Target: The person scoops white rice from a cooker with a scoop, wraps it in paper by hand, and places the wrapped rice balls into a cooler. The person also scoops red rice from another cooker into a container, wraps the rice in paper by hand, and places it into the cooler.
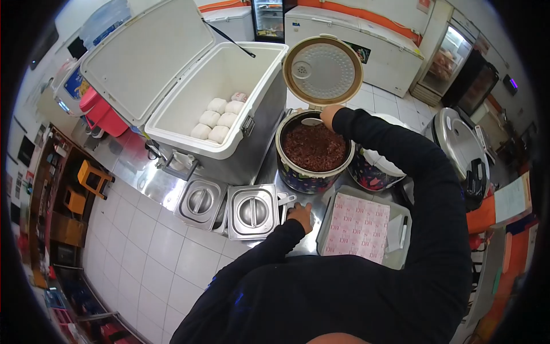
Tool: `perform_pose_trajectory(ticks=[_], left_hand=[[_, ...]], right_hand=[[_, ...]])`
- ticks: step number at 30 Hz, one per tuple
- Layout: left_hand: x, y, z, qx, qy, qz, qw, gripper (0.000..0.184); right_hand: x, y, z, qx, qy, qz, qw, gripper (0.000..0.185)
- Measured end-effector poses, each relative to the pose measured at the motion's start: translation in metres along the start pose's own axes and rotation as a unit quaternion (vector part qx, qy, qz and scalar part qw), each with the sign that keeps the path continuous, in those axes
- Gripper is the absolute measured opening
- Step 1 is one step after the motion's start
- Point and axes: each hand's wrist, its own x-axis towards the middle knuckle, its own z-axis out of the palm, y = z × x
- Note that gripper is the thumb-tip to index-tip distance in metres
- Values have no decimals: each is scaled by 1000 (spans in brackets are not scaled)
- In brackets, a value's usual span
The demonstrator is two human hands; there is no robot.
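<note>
My right hand [330, 119] is closed at the back rim of a round dark patterned pot [306, 182], beside a pale oval spoon-like utensil [311, 121] that it seems to hold. Dark reddish-brown cooked grain [317, 149] fills much of the pot, whose tan-edged lid [323, 69] stands raised behind. My left hand [300, 217] is lower down by the steel counter, fingers apart, next to a lidded steel container [252, 212]. Close to its fingertips, a light handle [287, 199] sticks out beside that container. What the fingertips touch is unclear.
An open cooler [223, 152] on the left holds several white wrapped bundles [217, 117]. Another lidded steel container [200, 198] stands in front of it. Printed pink paper [356, 226] and a white marker [404, 232] lie in a tray [327, 229]. A second patterned pot [372, 172] is partly behind my right arm.
</note>
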Motion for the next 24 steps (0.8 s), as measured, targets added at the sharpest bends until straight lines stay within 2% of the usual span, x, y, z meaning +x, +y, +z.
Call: perform_pose_trajectory(ticks=[1, 4, 5, 8, 9, 10, 11, 12, 16, 17, 20, 22, 24], left_hand=[[-1, -2, -5, -12, -13, 4, 1000, 75], [-6, 1, -22, -47, -39, -5, 998, 75], [-5, 2, -27, -60, -44, -11, 997, 75], [13, -6, -12, -265, -102, 20, 959, 79], [-2, 11, -44, -320, -150, -31, 935, 66], [-1, 10, -37, -465, -222, -25, 857, 65], [3, 7, -27, -595, -284, -17, 751, 63], [1, 8, -32, -707, -337, -8, 622, 62], [-20, -4, -43, -839, -327, 26, 435, 65], [-31, -10, -49, -863, -278, 61, 417, 69], [-54, -30, -74, -901, -146, 168, 373, 72], [-58, -51, -94, -861, -54, 139, 486, 72], [-59, -58, -121, -851, 3, 64, 521, 68]], right_hand=[[2, -5, 5, -21, 53, -1, 998, 17], [24, -23, 26, -109, 39, -83, 990, 19], [33, -24, 30, -123, 16, -152, 981, 21], [68, -12, 49, -101, 28, -122, 987, 22], [68, -4, 37, -74, -17, -135, 988, 23], [67, -1, 35, -51, -24, -128, 990, 24], [65, 3, 33, -28, -29, -121, 992, 25], [66, 7, 33, -6, -34, -114, 993, 26], [57, 12, 58, 122, -70, -163, 976, 30], [47, 9, 62, 135, -44, -184, 972, 29], [13, 6, 20, 61, -4, -182, 981, 30], [12, 21, 10, 3, 13, -134, 991, 32], [15, 36, 8, -56, 1, -62, 996, 33]])
